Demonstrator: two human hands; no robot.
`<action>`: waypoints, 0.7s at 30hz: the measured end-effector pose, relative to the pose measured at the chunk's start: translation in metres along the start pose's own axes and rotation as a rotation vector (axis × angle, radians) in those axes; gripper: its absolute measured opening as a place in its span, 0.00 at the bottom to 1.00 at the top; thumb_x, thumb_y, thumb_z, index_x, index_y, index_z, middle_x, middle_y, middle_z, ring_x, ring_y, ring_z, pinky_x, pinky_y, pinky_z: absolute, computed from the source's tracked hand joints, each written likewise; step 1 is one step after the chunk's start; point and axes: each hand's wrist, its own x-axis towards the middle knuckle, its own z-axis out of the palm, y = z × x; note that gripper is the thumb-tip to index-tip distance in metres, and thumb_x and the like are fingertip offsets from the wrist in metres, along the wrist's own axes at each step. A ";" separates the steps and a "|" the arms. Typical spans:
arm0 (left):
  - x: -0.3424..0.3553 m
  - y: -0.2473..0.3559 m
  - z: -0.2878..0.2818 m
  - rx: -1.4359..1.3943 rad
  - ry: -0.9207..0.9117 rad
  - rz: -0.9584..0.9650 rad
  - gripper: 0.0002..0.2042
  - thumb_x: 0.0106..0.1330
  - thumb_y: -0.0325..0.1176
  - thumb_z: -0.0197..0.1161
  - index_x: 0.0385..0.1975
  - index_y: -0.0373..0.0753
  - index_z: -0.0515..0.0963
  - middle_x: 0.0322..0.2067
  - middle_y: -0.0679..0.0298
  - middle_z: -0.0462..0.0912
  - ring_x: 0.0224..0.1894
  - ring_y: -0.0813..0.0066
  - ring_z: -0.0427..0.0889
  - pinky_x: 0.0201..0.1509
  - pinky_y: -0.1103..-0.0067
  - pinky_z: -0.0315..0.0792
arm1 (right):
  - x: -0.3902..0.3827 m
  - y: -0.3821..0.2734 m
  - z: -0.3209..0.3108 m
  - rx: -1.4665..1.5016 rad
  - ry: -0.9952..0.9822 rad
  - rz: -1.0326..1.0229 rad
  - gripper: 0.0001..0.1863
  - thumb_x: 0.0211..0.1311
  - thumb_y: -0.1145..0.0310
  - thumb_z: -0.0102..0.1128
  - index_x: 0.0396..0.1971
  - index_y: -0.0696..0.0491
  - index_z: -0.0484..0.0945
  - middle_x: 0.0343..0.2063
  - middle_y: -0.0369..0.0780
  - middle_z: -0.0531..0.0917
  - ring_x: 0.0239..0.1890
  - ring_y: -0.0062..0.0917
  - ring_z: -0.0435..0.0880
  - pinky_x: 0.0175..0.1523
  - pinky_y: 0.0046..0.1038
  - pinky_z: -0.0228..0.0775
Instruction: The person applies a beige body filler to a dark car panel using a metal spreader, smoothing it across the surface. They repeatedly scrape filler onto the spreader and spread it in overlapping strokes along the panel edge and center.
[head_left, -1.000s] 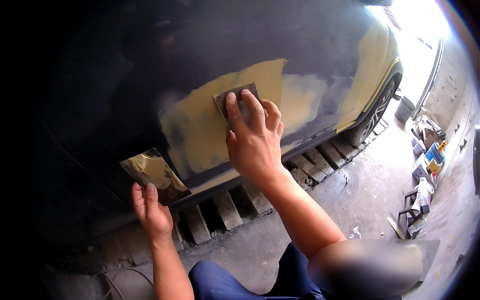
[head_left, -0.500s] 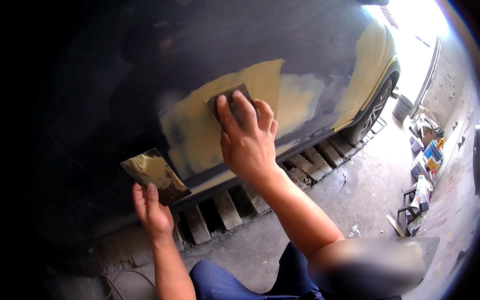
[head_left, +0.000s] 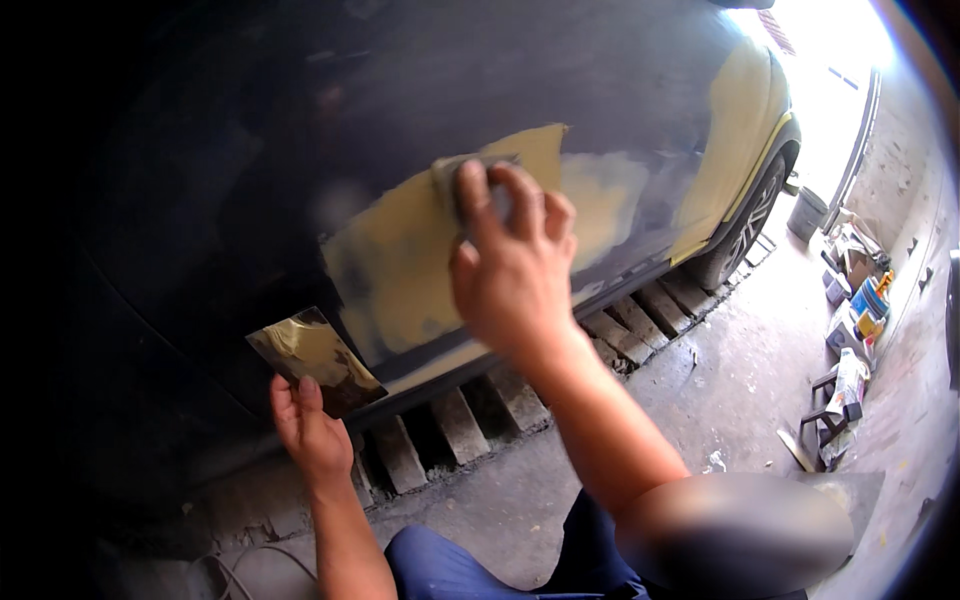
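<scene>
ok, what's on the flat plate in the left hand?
Yellowish paste, heaviest toward the upper-left end of the plate, with dark areas lower down. The underside is hidden.

Floor (head_left: 640,440): grey concrete, with some white spots
Wall (head_left: 915,160): greyish, stained, at right
Light: very bright, at upper-right opening (head_left: 825,110)

Glare whites out the opening (head_left: 832,70) at two o'clock; nine o'clock is black shadow. The right hand (head_left: 514,270) looks blurred; the wall (head_left: 915,330) bends at three o'clock.
</scene>
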 end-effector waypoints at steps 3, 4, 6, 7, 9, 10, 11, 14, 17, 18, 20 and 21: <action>-0.001 0.000 -0.001 0.043 -0.006 -0.002 0.14 0.74 0.29 0.51 0.57 0.36 0.69 0.53 0.62 0.77 0.55 0.74 0.74 0.61 0.75 0.67 | -0.020 -0.020 0.004 0.038 -0.062 -0.024 0.37 0.48 0.69 0.63 0.64 0.45 0.67 0.61 0.42 0.64 0.59 0.48 0.61 0.55 0.49 0.61; -0.001 -0.002 -0.001 0.054 0.001 0.007 0.14 0.74 0.29 0.51 0.57 0.36 0.69 0.53 0.62 0.77 0.55 0.74 0.74 0.61 0.75 0.67 | -0.025 -0.021 0.008 0.054 -0.065 -0.043 0.37 0.47 0.69 0.63 0.63 0.45 0.67 0.61 0.41 0.64 0.59 0.48 0.61 0.55 0.48 0.60; 0.001 -0.005 -0.004 0.078 0.008 0.021 0.14 0.75 0.29 0.50 0.57 0.36 0.69 0.53 0.62 0.77 0.55 0.74 0.74 0.61 0.74 0.67 | -0.038 -0.015 0.018 0.028 -0.086 -0.071 0.37 0.46 0.69 0.62 0.63 0.43 0.68 0.62 0.39 0.64 0.59 0.47 0.61 0.56 0.46 0.59; 0.001 -0.005 -0.003 0.069 -0.005 0.010 0.13 0.75 0.29 0.50 0.56 0.36 0.69 0.53 0.62 0.77 0.55 0.74 0.74 0.61 0.74 0.67 | -0.045 -0.010 0.018 -0.002 -0.111 -0.084 0.37 0.46 0.69 0.62 0.63 0.43 0.68 0.62 0.39 0.64 0.59 0.47 0.61 0.56 0.46 0.59; 0.002 -0.001 -0.004 0.055 -0.028 0.001 0.13 0.75 0.29 0.50 0.56 0.36 0.70 0.53 0.62 0.77 0.55 0.74 0.74 0.61 0.74 0.67 | -0.048 -0.002 0.004 0.003 -0.204 -0.081 0.37 0.46 0.69 0.62 0.63 0.42 0.68 0.62 0.39 0.64 0.60 0.46 0.60 0.57 0.46 0.59; 0.003 0.000 -0.005 0.058 -0.028 0.005 0.13 0.75 0.29 0.50 0.56 0.36 0.70 0.53 0.62 0.77 0.55 0.74 0.74 0.61 0.74 0.67 | -0.045 0.007 -0.002 -0.047 -0.195 -0.060 0.36 0.47 0.69 0.61 0.63 0.42 0.68 0.63 0.40 0.63 0.61 0.45 0.59 0.57 0.47 0.60; 0.003 0.001 -0.008 0.066 -0.027 0.010 0.13 0.75 0.29 0.50 0.56 0.36 0.70 0.53 0.62 0.77 0.55 0.74 0.74 0.61 0.74 0.67 | -0.039 0.018 -0.006 -0.052 -0.130 -0.019 0.36 0.49 0.69 0.60 0.63 0.42 0.67 0.63 0.40 0.63 0.61 0.46 0.60 0.57 0.48 0.61; 0.002 0.000 -0.006 0.036 -0.022 0.004 0.13 0.74 0.29 0.50 0.55 0.36 0.70 0.53 0.62 0.77 0.55 0.74 0.75 0.61 0.74 0.67 | -0.003 0.052 -0.016 -0.008 0.040 0.086 0.33 0.54 0.69 0.56 0.64 0.44 0.67 0.62 0.42 0.65 0.59 0.48 0.61 0.56 0.52 0.62; 0.000 -0.002 -0.003 0.049 0.004 0.000 0.13 0.74 0.29 0.50 0.55 0.36 0.70 0.53 0.62 0.77 0.54 0.74 0.74 0.61 0.74 0.66 | 0.014 0.054 -0.013 0.032 0.062 0.075 0.33 0.55 0.69 0.57 0.64 0.47 0.66 0.60 0.44 0.66 0.59 0.49 0.62 0.57 0.52 0.62; 0.000 -0.002 -0.002 0.061 0.016 0.003 0.13 0.74 0.29 0.51 0.55 0.36 0.70 0.53 0.62 0.77 0.54 0.74 0.74 0.61 0.74 0.66 | 0.013 0.045 -0.008 0.023 0.037 0.065 0.33 0.54 0.69 0.57 0.64 0.47 0.66 0.60 0.45 0.66 0.59 0.49 0.62 0.57 0.53 0.62; 0.000 -0.002 -0.002 0.051 0.000 0.009 0.13 0.74 0.29 0.51 0.55 0.36 0.70 0.52 0.62 0.77 0.54 0.74 0.74 0.61 0.74 0.66 | -0.005 0.024 0.000 -0.004 -0.001 0.027 0.35 0.51 0.71 0.58 0.64 0.46 0.65 0.60 0.44 0.65 0.58 0.49 0.62 0.56 0.53 0.63; -0.001 -0.003 -0.002 0.046 -0.008 0.007 0.13 0.74 0.29 0.51 0.55 0.36 0.69 0.52 0.62 0.77 0.54 0.74 0.74 0.61 0.74 0.66 | -0.016 0.018 0.005 -0.015 -0.028 0.015 0.36 0.50 0.70 0.58 0.64 0.46 0.65 0.60 0.44 0.64 0.58 0.49 0.62 0.56 0.52 0.63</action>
